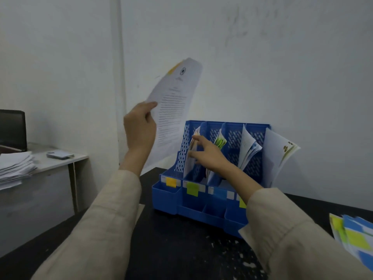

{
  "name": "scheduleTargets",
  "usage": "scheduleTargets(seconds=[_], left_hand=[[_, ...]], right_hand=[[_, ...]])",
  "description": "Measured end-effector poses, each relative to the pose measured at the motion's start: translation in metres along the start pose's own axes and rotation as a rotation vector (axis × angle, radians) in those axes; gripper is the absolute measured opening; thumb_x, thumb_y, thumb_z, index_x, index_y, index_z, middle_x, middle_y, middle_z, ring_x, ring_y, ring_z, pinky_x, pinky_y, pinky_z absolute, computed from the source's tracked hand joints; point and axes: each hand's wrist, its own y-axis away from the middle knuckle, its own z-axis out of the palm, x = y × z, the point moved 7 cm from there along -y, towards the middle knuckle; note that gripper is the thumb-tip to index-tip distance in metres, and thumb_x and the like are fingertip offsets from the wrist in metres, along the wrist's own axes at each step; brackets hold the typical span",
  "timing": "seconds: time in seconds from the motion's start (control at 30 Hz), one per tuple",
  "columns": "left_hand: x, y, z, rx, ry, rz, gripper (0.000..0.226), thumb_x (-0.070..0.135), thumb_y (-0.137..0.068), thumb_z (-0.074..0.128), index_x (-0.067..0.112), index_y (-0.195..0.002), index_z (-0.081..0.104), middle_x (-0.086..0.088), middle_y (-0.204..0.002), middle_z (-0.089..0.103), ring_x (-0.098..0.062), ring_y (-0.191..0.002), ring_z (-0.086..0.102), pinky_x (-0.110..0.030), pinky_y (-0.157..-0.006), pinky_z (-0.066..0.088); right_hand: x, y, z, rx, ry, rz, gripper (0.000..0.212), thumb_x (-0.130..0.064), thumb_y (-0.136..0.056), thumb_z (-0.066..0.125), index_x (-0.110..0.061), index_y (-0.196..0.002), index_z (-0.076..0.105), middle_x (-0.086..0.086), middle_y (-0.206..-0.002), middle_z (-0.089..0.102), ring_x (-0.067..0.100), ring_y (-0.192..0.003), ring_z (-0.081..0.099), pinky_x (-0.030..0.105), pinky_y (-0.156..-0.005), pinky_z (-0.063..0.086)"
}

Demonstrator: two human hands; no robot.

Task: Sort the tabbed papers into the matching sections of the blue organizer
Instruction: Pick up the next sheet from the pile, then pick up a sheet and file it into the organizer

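Sleeves point(96, 225) frame the scene as the left hand point(139, 128) pinches an orange-tabbed sheet point(173, 106) aloft by its edge; light and floppy, it likely wants support low down. Right hand point(205, 154), fingers spread, parts papers point(190, 156) in the organizer point(201, 201).

I have a single view to work from, a wide-angle camera on the person's head, looking forward and slightly down along both beige-sleeved forearms. It sits close to the black tabletop point(181, 249), whose near edge runs out of the bottom of frame. The blue perforated plastic organizer point(201, 201) stands near centre, within arm's reach, backed by a white wall point(282, 67). The lens bends straight lines toward the edges. A grey side desk point(58, 161) shows at far left.
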Motion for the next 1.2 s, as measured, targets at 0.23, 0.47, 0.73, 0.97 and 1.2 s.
scheduleTargets(seconds=[0.23,0.47,0.73,0.97,1.2], left_hand=[[-0.001,0.075,0.085,-0.31,0.192,-0.005,0.034,-0.013,-0.085,0.049,-0.003,-0.113,0.065,-0.018,-0.114,0.066,-0.023,-0.102,0.061,-0.01,-0.09,0.038],[-0.033,0.127,0.112,-0.351,0.216,-0.242,0.035,-0.02,-0.075,0.043,0.012,-0.081,0.055,-0.014,-0.073,0.059,-0.021,-0.06,0.048,-0.011,-0.052,0.032],[-0.052,0.159,0.131,-0.634,0.071,-0.301,0.04,-0.019,-0.08,0.036,0.013,-0.099,0.022,-0.007,-0.062,0.036,-0.015,-0.054,0.031,-0.026,-0.047,0.021],[-0.059,0.162,0.135,-0.691,0.183,-0.381,0.036,-0.001,-0.094,0.038,0.019,-0.11,0.013,-0.006,-0.058,0.041,-0.019,-0.049,0.038,-0.029,-0.048,0.03],[-0.062,0.164,0.146,-0.847,-0.077,-0.329,0.019,0.019,-0.103,0.027,0.006,-0.096,0.038,-0.025,-0.086,0.06,-0.041,-0.085,0.055,-0.043,-0.076,0.038]], right_hand=[[-0.004,-0.003,-0.037,0.167,-0.143,-0.016,0.06,-0.015,-0.092,0.056,-0.02,-0.144,0.025,0.008,-0.137,0.043,0.025,-0.117,0.05,0.045,-0.091,0.051],[-0.01,-0.001,-0.067,0.187,-0.013,-0.092,0.048,-0.011,-0.091,0.054,-0.016,-0.133,0.031,0.01,-0.122,0.051,0.026,-0.098,0.057,0.046,-0.086,0.053],[-0.016,-0.014,-0.05,0.073,0.178,-0.136,0.058,-0.006,-0.093,0.047,-0.015,-0.145,0.023,0.017,-0.136,0.045,0.026,-0.115,0.051,0.032,-0.087,0.044],[-0.019,-0.014,-0.023,0.007,0.5,-0.204,0.056,-0.007,-0.093,0.042,-0.012,-0.145,0.024,0.016,-0.136,0.045,0.023,-0.109,0.047,0.037,-0.084,0.041],[-0.005,-0.009,-0.014,0.068,0.742,-0.211,0.054,-0.009,-0.09,0.044,-0.013,-0.143,0.03,0.013,-0.13,0.05,0.03,-0.126,0.032,0.04,-0.096,0.032]])
